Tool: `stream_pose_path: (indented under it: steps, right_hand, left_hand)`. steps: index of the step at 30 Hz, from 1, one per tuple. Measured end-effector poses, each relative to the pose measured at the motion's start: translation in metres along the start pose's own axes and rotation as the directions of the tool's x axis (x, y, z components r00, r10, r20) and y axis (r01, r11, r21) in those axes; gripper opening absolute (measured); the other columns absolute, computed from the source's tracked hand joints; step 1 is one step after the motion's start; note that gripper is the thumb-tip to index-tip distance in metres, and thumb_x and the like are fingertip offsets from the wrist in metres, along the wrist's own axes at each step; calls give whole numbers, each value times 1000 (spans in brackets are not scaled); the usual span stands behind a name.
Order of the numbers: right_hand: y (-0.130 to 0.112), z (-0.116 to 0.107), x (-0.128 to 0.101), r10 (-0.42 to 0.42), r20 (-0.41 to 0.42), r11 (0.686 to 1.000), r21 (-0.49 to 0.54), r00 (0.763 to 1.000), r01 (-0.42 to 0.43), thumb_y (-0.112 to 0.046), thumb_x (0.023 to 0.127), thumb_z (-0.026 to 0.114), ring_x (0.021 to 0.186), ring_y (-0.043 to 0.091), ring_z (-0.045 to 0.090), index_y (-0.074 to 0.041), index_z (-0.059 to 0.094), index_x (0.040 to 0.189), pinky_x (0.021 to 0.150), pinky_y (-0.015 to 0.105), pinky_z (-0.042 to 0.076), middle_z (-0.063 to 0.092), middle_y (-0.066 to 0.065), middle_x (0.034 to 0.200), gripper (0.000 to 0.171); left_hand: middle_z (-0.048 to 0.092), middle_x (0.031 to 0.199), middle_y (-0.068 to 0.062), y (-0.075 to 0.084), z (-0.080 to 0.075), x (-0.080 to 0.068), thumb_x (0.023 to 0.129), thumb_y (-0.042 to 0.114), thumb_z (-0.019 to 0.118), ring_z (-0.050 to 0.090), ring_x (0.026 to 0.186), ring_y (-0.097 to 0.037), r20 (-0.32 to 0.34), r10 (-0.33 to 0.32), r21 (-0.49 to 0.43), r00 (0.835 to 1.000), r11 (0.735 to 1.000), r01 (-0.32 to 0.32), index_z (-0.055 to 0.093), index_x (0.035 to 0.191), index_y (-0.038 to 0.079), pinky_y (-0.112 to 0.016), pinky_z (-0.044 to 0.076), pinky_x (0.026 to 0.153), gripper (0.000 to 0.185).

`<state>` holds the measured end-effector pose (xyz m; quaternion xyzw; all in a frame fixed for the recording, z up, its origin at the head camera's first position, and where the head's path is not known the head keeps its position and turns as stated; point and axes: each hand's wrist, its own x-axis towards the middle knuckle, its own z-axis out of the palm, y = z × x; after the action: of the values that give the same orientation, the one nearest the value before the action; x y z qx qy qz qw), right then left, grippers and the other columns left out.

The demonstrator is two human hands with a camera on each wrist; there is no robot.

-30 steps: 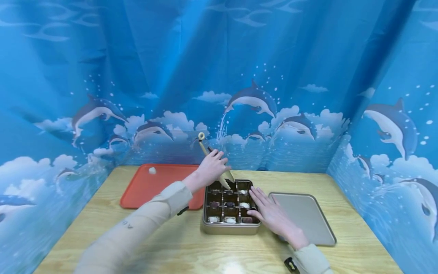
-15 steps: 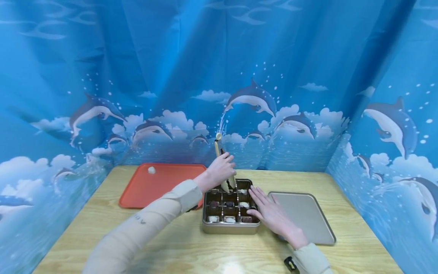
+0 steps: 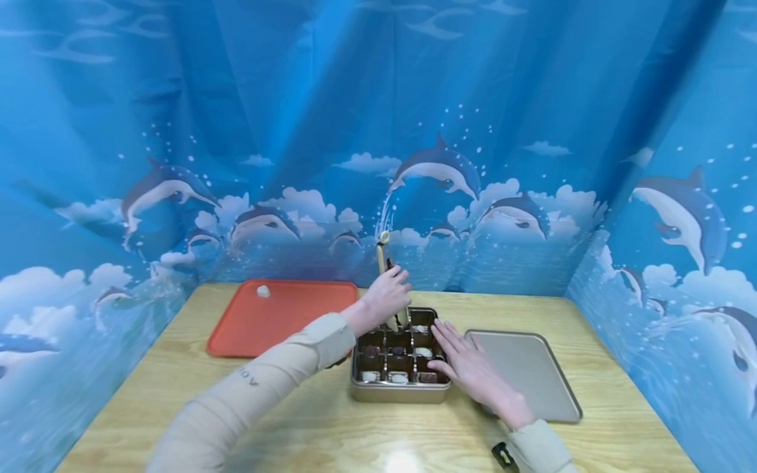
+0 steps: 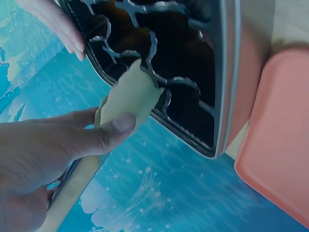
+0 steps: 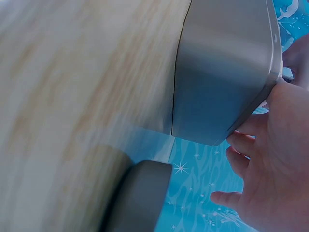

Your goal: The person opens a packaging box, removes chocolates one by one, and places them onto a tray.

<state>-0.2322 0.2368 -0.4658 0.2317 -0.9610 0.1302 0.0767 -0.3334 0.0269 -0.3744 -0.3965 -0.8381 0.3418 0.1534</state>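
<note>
My left hand [image 3: 386,295] grips cream-coloured tongs [image 3: 381,259] with a ring at the upper end. Their tips reach down into a back-row compartment of a metal tin [image 3: 402,394]; the left wrist view has the tongs' broad end [image 4: 130,92] at the divider edges. Whether anything sits between the tips is hidden. Dark and white chocolates, such as a white chocolate [image 3: 399,378] and a brown chocolate [image 3: 427,378], lie in several compartments. Along the tin's right rim rests my right hand [image 3: 473,371], fingers straight; the right wrist view places these fingers [image 5: 241,142] against its edge.
An orange-red tray [image 3: 284,322] lies left of the tin, with a small white piece [image 3: 263,291] near its back left corner. To the right, a flat metal lid [image 3: 526,374] lies on the wooden table [image 3: 331,433]. A blue dolphin curtain [image 3: 307,164] hangs behind.
My left hand has shifted right and slightly down with the tongs, which stand more upright and have their arms closer together. The right hand stays on the tin.
</note>
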Motion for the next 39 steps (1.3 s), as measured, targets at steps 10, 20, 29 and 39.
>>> stream_pose_path:
  steps: [10, 20, 29, 39]
  right_hand:
    - [0, 0, 0, 8, 9, 1000, 6, 1000, -8, -49, 103, 51, 152, 32, 21, -4, 29, 158, 118, 64, 13, 22, 12, 165, 74]
    - [-1, 0, 1, 3, 10, 1000, 2, 1000, -3, -48, 103, 51, 152, 32, 21, -4, 29, 158, 118, 65, 14, 25, 14, 165, 74]
    - [1, -1, 1, 14, 15, 1000, 9, 1000, -14, -49, 103, 50, 152, 33, 21, -4, 28, 159, 118, 64, 13, 22, 13, 165, 75]
    - [-1, -2, 1, 18, 32, 1000, 6, 999, -18, -49, 104, 49, 153, 32, 19, -3, 27, 159, 119, 64, 14, 21, 13, 165, 75]
  left_hand:
    - [68, 119, 14, -1, -1, -7, 95, 25, 71, 52, 122, -16, -82, 19, 54, 996, 998, -14, 77, 111, 36, -34, 35, 105, 20]
    - [68, 124, 15, 1, 1, 0, 96, 25, 69, 51, 127, -17, -63, 68, 55, 996, 996, -64, 78, 105, 35, -35, 34, 108, 16]
    - [69, 123, 15, 1, 2, 3, 96, 25, 69, 52, 126, -17, -93, 91, 73, 992, 994, -84, 79, 102, 35, -35, 35, 109, 15]
    - [68, 124, 18, -4, 7, 1, 96, 27, 69, 52, 125, -13, -156, 181, 162, 971, 974, -155, 75, 116, 39, -34, 36, 110, 24]
